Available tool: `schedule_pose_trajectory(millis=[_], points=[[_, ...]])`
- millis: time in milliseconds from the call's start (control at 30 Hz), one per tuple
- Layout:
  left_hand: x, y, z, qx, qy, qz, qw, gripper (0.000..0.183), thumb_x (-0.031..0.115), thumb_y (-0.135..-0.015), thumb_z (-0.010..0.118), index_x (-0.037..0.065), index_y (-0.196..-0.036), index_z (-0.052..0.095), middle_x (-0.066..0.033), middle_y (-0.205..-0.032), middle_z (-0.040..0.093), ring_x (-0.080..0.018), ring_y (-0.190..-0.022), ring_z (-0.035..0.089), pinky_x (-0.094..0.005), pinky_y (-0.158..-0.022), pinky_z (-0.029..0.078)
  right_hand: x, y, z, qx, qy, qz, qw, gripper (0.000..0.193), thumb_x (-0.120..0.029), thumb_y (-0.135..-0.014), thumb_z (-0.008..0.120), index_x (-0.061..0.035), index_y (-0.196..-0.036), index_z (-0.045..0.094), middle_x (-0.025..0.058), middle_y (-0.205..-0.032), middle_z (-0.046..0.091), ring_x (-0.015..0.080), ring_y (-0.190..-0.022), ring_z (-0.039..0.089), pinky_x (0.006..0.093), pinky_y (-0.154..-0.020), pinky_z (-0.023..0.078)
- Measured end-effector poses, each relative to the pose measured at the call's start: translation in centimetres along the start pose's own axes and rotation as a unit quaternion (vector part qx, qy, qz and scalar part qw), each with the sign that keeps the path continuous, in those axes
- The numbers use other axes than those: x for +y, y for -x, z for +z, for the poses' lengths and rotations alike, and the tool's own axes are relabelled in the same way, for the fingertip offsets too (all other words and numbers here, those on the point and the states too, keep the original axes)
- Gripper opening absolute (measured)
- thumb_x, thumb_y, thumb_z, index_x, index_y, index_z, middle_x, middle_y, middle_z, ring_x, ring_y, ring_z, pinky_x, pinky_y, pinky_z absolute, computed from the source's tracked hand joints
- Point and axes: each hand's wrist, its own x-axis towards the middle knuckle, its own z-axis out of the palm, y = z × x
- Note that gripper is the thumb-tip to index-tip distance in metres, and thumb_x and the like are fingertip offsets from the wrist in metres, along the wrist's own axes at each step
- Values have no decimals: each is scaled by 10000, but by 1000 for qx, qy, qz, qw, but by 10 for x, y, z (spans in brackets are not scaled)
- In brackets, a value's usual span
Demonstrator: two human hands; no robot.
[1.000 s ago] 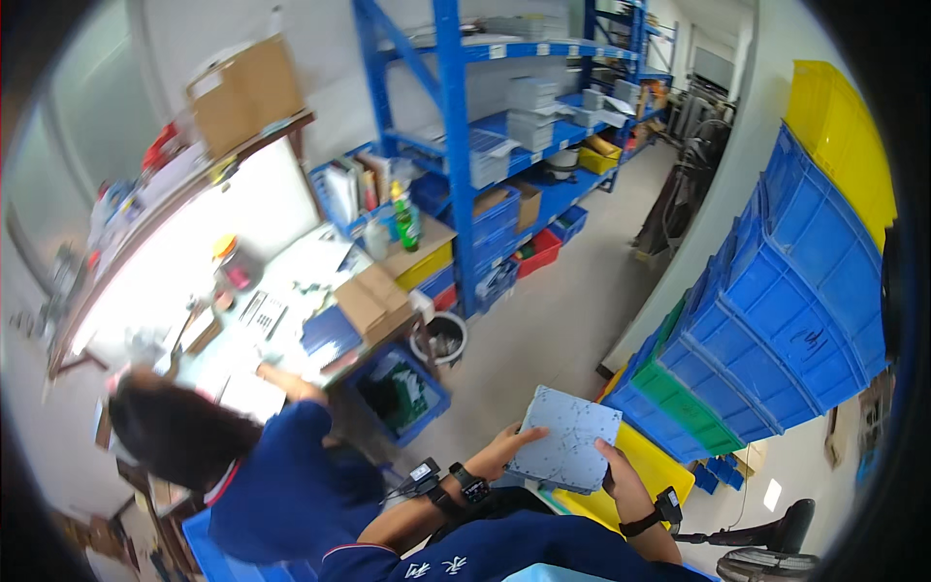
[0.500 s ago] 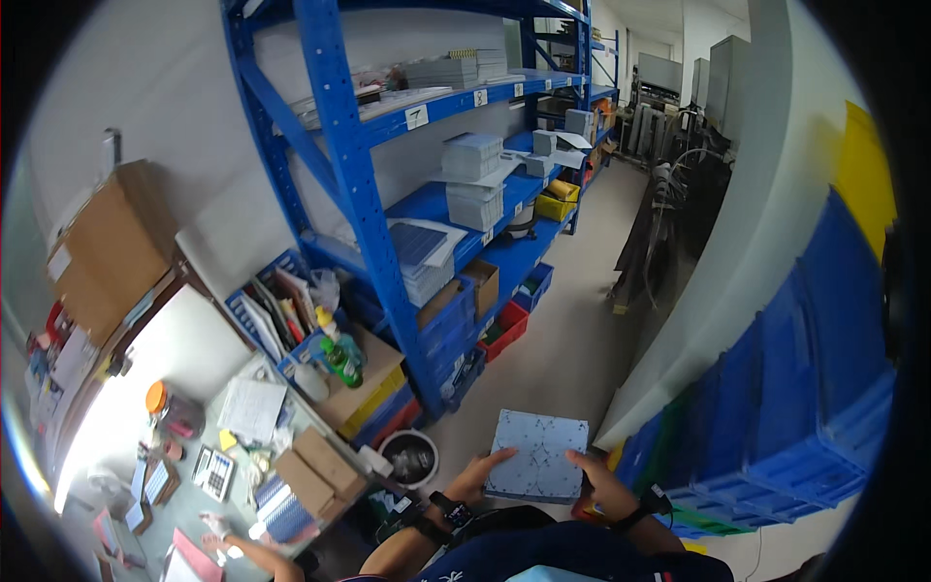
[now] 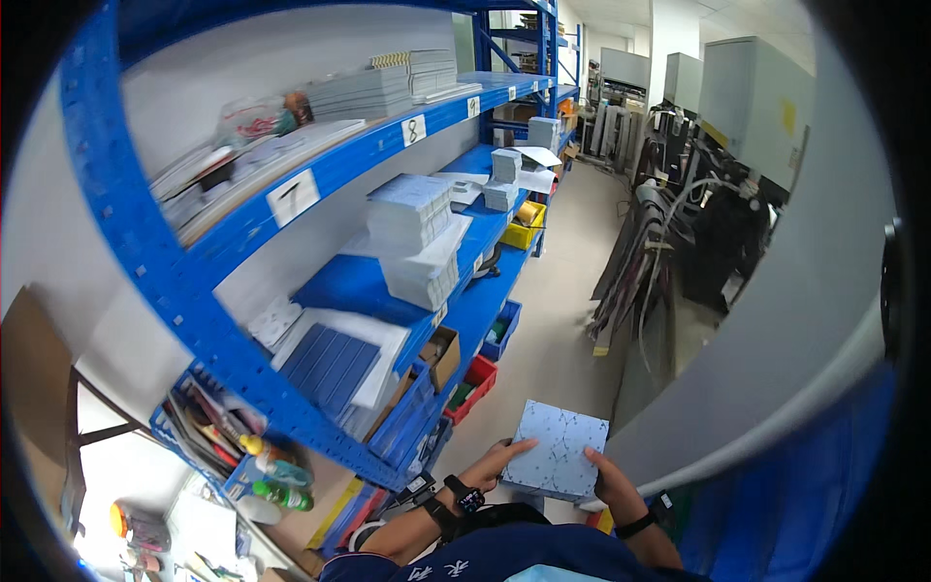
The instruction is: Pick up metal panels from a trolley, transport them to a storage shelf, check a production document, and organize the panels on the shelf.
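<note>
A squarish stack of thin pale panels [image 3: 555, 448], light blue-white with small dark marks on top, is held level in front of my body. My left hand [image 3: 503, 462] grips its left side, with the thumb on the top face and the fingers underneath. On the opposite side my right hand [image 3: 610, 477] is closed the same way, thumb over the upper edge. The fingers under the stack are mostly hidden.
On my left rises a blue metal shelf rack [image 3: 228, 301] carrying stacked pale panels [image 3: 412, 213]. Red bin [image 3: 475, 390] and yellow bin [image 3: 525, 226] line its lower level. A grey pillar [image 3: 756, 320] and blue crates [image 3: 824, 485] stand right. Cables [image 3: 645, 238] hang beyond along the aisle floor [image 3: 572, 252].
I have moved forward along the rack, and the desk at lower left has slid mostly out of view. The stack stays in both hands and sits slightly farther right in the picture.
</note>
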Motion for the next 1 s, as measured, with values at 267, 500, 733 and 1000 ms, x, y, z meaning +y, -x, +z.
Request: schedule_pose_trajectory(millis=[267, 500, 733, 1000], points=[[81, -179, -37, 58, 55, 21, 997, 580, 359, -860, 644, -16, -1274, 488, -123, -1190, 597, -198, -1051, 598, -311, -898, 469, -127, -202, -63, -22, 42, 56, 997, 648, -381, -811, 689, 26, -1265, 470, 124, -1192, 586, 237, -1069, 575, 367, -952, 442], [163, -291, -87, 84, 135, 86, 983, 556, 356, -856, 641, 47, -1293, 492, -77, -1262, 551, -153, -1165, 508, -336, -949, 418, -257, -371, -51, -79, 184, 108, 974, 616, -416, -826, 662, 84, -1165, 544, 140, -1124, 609, 200, -1010, 591, 299, -882, 449], [241, -384, -130, 115, 159, 127, 972, 609, 391, -843, 632, 42, -1314, 467, -70, -1264, 531, -185, -1134, 529, -337, -916, 458, -352, -510, -18, -150, 264, 134, 943, 580, -329, -858, 657, 86, -1230, 493, 147, -1131, 608, 193, -986, 610, 302, -853, 491], [277, -423, -157, 249, 344, 175, 888, 532, 264, -903, 575, 16, -1336, 391, -124, -1316, 489, -238, -1190, 499, -380, -996, 425, -403, -676, 57, -329, 397, 226, 826, 692, -420, -805, 689, 98, -1225, 503, 167, -1190, 583, 222, -1063, 572, 325, -921, 441]])
